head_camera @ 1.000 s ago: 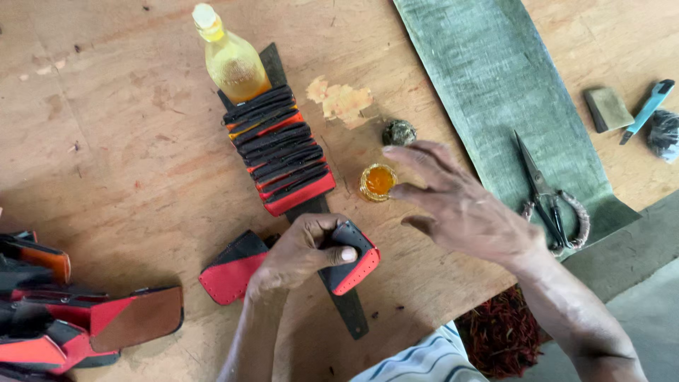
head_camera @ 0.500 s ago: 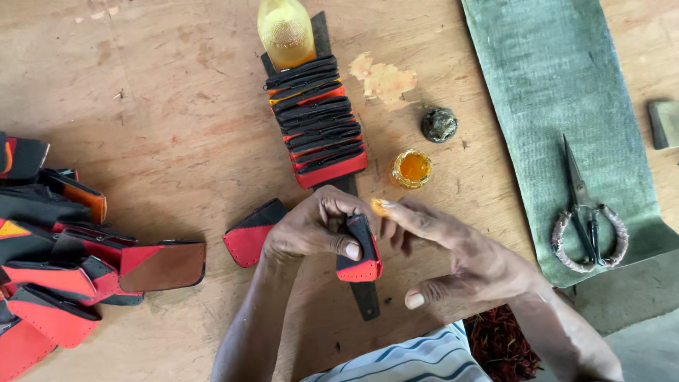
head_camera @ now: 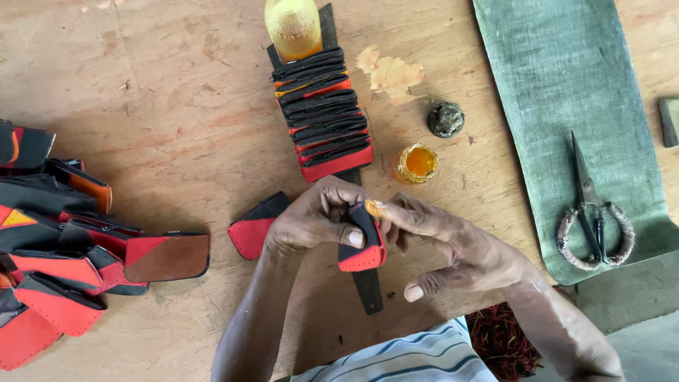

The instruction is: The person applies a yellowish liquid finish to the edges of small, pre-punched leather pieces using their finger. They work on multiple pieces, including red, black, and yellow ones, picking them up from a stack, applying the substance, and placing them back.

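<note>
My left hand (head_camera: pixel 315 221) grips a small red and black leather piece (head_camera: pixel 362 244) against a long black strip (head_camera: pixel 368 286) on the wooden table. My right hand (head_camera: pixel 453 244) has an orange glue blob on its index fingertip, which touches the top edge of that piece. Nothing is held in the right hand. A row of several overlapping red and black pieces (head_camera: pixel 322 117) lies along the strip above my hands. A small open jar of orange glue (head_camera: pixel 417 163) stands just right of the row. Another red and black piece (head_camera: pixel 253 228) lies under my left wrist.
A yellow bottle (head_camera: pixel 291 27) stands at the strip's top. A dark lid (head_camera: pixel 445 119) lies near the jar. Scissors (head_camera: pixel 588 209) rest on a green mat (head_camera: pixel 566 92) at right. A pile of red and black pieces (head_camera: pixel 64 247) fills the left edge.
My right hand came back from the glue jar with glue on its fingertip and now touches the piece in my left hand. The view has shifted.
</note>
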